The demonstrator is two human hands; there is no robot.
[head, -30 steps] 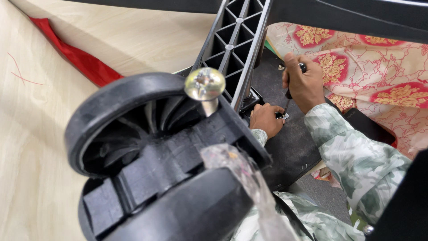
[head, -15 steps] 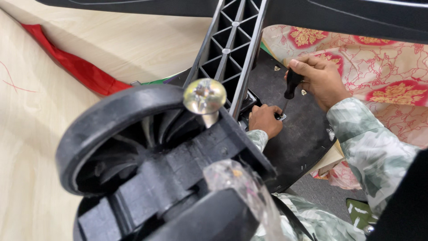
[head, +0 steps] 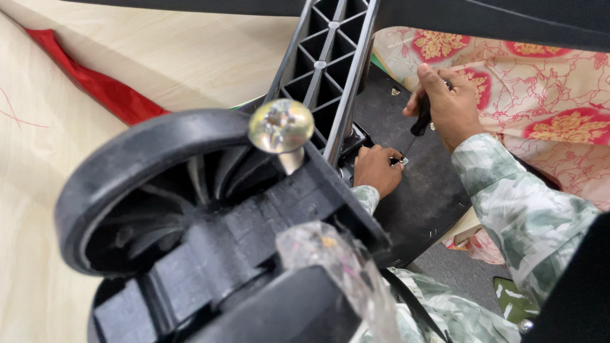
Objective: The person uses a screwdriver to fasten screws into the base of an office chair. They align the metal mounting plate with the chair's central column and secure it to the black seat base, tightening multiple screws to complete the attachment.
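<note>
Screwdriver (head: 420,122) clenched in right hand (head: 448,105)'s grip; left hand (head: 377,169) curled beside its tip.

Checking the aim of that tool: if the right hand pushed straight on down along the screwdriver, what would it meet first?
Probably the small metal fitting on the black panel, where the screwdriver in the right hand ends, beside the left hand's fingers. Depth is hard to judge.

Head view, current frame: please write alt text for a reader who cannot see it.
The right hand grips a black-handled screwdriver with its tip at a dark flat panel, where the left hand rests beside the tip. A black caster wheel with a shiny screw head fills the foreground, and a ribbed black strut runs above.
</note>
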